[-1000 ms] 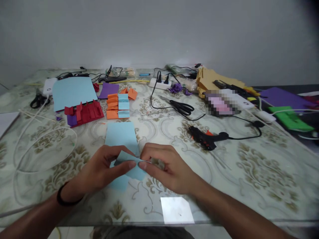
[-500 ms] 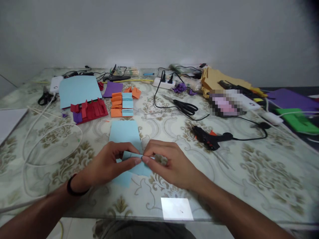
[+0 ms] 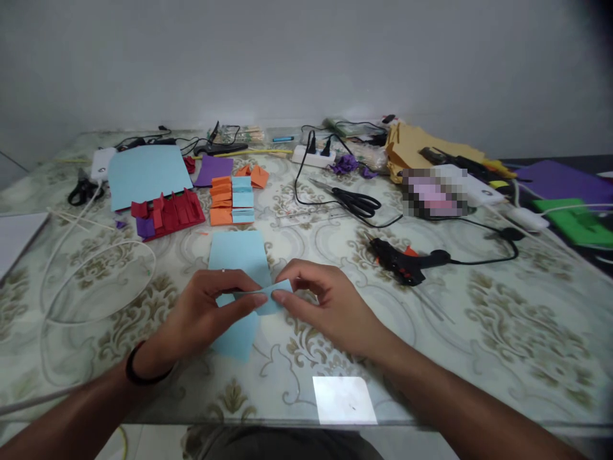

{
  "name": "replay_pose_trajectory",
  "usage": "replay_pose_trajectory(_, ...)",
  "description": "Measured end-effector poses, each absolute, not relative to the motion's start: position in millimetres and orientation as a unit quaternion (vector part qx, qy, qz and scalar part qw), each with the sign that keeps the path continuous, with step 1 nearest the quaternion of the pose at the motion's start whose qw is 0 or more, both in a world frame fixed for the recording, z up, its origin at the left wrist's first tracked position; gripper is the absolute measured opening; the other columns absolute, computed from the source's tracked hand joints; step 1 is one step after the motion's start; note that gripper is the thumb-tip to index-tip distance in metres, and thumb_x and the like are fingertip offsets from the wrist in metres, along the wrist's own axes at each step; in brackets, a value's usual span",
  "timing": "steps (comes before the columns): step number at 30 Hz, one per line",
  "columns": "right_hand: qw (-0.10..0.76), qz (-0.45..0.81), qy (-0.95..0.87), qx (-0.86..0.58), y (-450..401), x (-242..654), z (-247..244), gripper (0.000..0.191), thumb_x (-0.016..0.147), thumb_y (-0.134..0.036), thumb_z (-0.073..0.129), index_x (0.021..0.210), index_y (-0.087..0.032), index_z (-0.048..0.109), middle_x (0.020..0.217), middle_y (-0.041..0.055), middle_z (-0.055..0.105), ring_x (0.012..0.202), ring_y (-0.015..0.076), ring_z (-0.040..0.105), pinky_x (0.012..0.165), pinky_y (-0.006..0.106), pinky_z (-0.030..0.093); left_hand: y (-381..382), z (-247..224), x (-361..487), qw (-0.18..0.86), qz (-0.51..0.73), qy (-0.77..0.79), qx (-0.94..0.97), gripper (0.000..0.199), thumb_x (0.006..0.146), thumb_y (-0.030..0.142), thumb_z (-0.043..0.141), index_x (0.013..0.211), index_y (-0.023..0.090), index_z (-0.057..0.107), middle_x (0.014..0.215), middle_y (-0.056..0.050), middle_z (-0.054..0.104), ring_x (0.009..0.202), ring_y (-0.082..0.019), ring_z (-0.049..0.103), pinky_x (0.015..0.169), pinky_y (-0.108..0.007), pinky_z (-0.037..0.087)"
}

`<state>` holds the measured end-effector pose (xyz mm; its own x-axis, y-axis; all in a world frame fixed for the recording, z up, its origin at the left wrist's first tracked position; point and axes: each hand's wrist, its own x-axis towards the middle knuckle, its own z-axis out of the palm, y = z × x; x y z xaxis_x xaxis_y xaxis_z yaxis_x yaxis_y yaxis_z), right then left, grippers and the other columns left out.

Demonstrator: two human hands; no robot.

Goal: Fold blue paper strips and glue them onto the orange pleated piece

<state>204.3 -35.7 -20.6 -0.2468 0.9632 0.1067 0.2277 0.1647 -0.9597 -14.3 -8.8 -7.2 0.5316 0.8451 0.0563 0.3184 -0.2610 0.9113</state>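
Between both hands is a small light-blue piece of paper [image 3: 274,300], with a folded strip along its upper edge. My left hand [image 3: 204,313] pinches its left side between thumb and fingers. On the right side, my right hand [image 3: 325,303] grips the fold with thumb and forefinger. Just beyond the hands lies a larger light-blue paper sheet [image 3: 238,249], partly covered by them. Another light-blue piece [image 3: 237,338] rests on the table below my left hand. Farther back are pleated orange paper [image 3: 221,201], pleated light-blue paper [image 3: 242,199] and pleated red paper [image 3: 177,212].
A glue gun [image 3: 397,260] with its cord lies to the right, and black-handled scissors [image 3: 354,201] lie behind it. A power strip [image 3: 313,155] stands at the back. White cable loops [image 3: 103,319] spread at the left, near a blue sheet stack [image 3: 151,172].
The held paper's upper strip has been raised and shows a narrow folded edge. Both hands have shifted slightly upward, and the view has moved a little.
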Motion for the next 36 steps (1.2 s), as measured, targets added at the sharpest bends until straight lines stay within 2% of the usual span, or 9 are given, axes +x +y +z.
replay_pose_trajectory(4,0.407,0.485,-0.637,-0.440,-35.9,202.1,-21.5,0.011,0.089,-0.028,0.071,0.083,-0.019,0.069,0.079,0.0002,0.067,0.075,0.0157,0.059,0.071,0.029,0.046,-9.0,-9.7,-13.2,0.467,0.227,0.387,0.762,0.019,0.094,0.028,0.069,0.078,0.018,0.074,0.068,0.003,0.066,0.064,-0.011,0.055,0.062,-0.023,0.042)
replay_pose_trajectory(8,0.406,0.512,-0.594,-0.468,-35.8,203.5,-21.9,0.016,0.087,-0.036,0.073,0.089,-0.020,0.068,0.082,0.0013,0.068,0.077,0.0172,0.061,0.071,0.030,0.048,-8.9,-10.6,-14.0,0.465,0.296,0.406,0.729,0.027,0.092,0.032,0.071,0.070,0.017,0.065,0.066,0.004,0.057,0.063,-0.011,0.049,0.059,-0.023,0.040)
replay_pose_trajectory(11,0.405,0.514,-0.594,-0.468,-35.7,205.7,-22.2,0.016,0.086,-0.034,0.072,0.085,-0.019,0.067,0.078,0.0011,0.067,0.073,0.0165,0.061,0.069,0.030,0.048,-9.4,-11.2,-14.4,0.462,0.288,0.415,0.729,0.030,0.093,0.036,0.070,0.071,0.017,0.064,0.066,0.003,0.057,0.063,-0.012,0.048,0.058,-0.023,0.040)
replay_pose_trajectory(14,0.390,0.503,-0.622,-0.456,-36.6,206.0,-21.9,0.010,0.085,-0.028,0.071,0.083,-0.019,0.067,0.074,-0.0002,0.065,0.069,0.0148,0.059,0.065,0.028,0.045,-10.6,-13.2,-14.6,0.419,0.256,0.414,0.767,0.033,0.095,0.040,0.067,0.072,0.016,0.068,0.064,0.001,0.058,0.062,-0.012,0.047,0.056,-0.024,0.039)
replay_pose_trajectory(20,0.388,0.469,-0.639,-0.469,-38.1,203.4,-19.3,0.008,0.084,-0.027,0.070,0.084,-0.020,0.067,0.073,-0.0015,0.064,0.068,0.0139,0.057,0.064,0.026,0.043,-13.5,-13.9,-13.8,0.355,0.235,0.420,0.801,0.037,0.095,0.039,0.065,0.067,0.015,0.067,0.055,0.005,0.049,0.054,-0.009,0.039,0.050,-0.023,0.030)
replay_pose_trajectory(28,0.377,0.458,-0.664,-0.456,-41.7,200.4,-17.6,0.005,0.074,-0.017,0.067,0.076,-0.020,0.063,0.071,-0.0035,0.061,0.066,0.0125,0.053,0.063,0.025,0.040,-21.1,-13.7,-9.2,0.316,0.257,0.360,0.839,0.020,0.095,0.023,0.063,0.078,0.017,0.070,0.061,0.005,0.055,0.055,-0.009,0.043,0.055,-0.023,0.036)
replay_pose_trajectory(32,0.406,0.498,-0.629,-0.438,-40.3,200.2,-18.6,0.008,0.072,-0.015,0.066,0.073,-0.020,0.060,0.067,-0.0049,0.055,0.062,0.0110,0.049,0.061,0.025,0.041,-23.2,-14.7,-9.1,0.307,0.334,0.380,0.806,0.013,0.085,0.020,0.069,0.072,0.019,0.068,0.056,0.006,0.050,0.050,-0.008,0.040,0.050,-0.024,0.035)
replay_pose_trajectory(34,0.426,0.520,-0.603,-0.430,-35.9,205.0,-18.5,0.010,0.070,-0.012,0.064,0.071,-0.020,0.059,0.067,-0.0044,0.056,0.063,0.0118,0.053,0.063,0.026,0.044,-21.5,-12.7,-12.6,0.327,0.364,0.409,0.770,0.010,0.082,0.020,0.070,0.072,0.020,0.068,0.054,0.006,0.050,0.047,-0.009,0.040,0.048,-0.024,0.034)
replay_pose_trajectory(36,0.451,0.523,-0.582,-0.430,-30.3,212.0,-17.5,0.012,0.069,-0.009,0.062,0.071,-0.020,0.058,0.069,-0.0033,0.058,0.069,0.0139,0.059,0.066,0.027,0.046,-18.7,-9.8,-17.1,0.364,0.378,0.425,0.737,0.015,0.084,0.024,0.069,0.069,0.020,0.067,0.054,0.004,0.052,0.048,-0.010,0.043,0.046,-0.024,0.035)
